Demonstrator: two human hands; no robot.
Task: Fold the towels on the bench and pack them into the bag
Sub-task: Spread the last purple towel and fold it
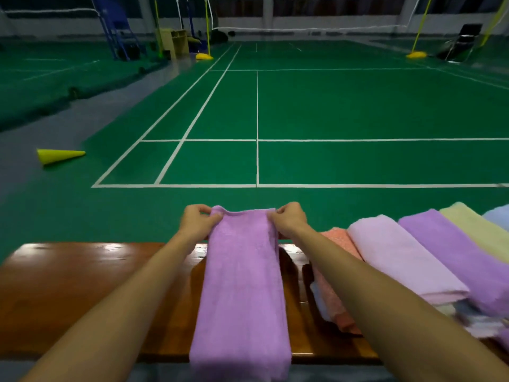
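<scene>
A long purple towel (242, 288) lies folded into a narrow strip across the brown wooden bench (82, 293), its near end hanging over the front edge. My left hand (197, 220) pinches its far left corner and my right hand (292, 219) pinches its far right corner, both just past the bench's far edge. To the right lie several other towels: a coral one (337, 241), a pale pink one (402, 260), another purple one (454, 249), a cream one (476, 227) and a light blue one (500, 215). No bag is in view.
Beyond the bench stretches a green badminton court (358, 106) with white lines and a net (303, 15) at the far end. A yellow cone (59, 155) lies on its side on the floor at the left. A chair (462, 41) stands at the far right.
</scene>
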